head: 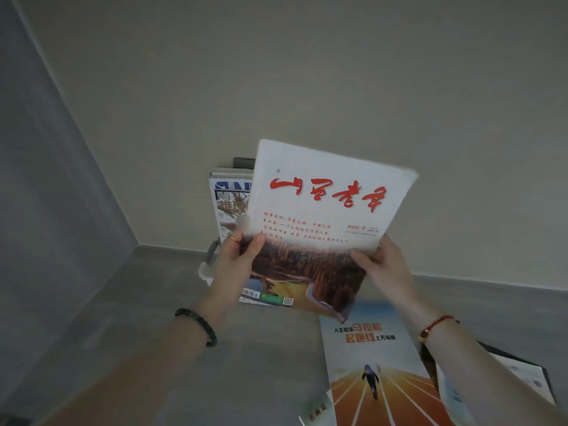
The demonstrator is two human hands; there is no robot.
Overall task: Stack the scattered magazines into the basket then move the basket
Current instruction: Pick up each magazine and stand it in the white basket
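Our grip: left hand (234, 265) and right hand (384, 272) pinch the magazine (322, 207) mid-frame, before the basket (205, 270); we should lower it level, squared to the stack (227, 207)

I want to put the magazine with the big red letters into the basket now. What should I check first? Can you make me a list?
1. Both hands hold it firmly: the left hand and right hand grip the white magazine at its lower edge. Ok.
2. It is lined up with the basket: it hangs in front of it. Ok.
3. There is room inside: the held magazine hides most of the basket. Cannot tell.
4. The magazines already in it stand tidily: the blue-titled magazine stands upright. Ok.
5. All the magazines are collected: the runner magazine lies on the floor. Not ok.
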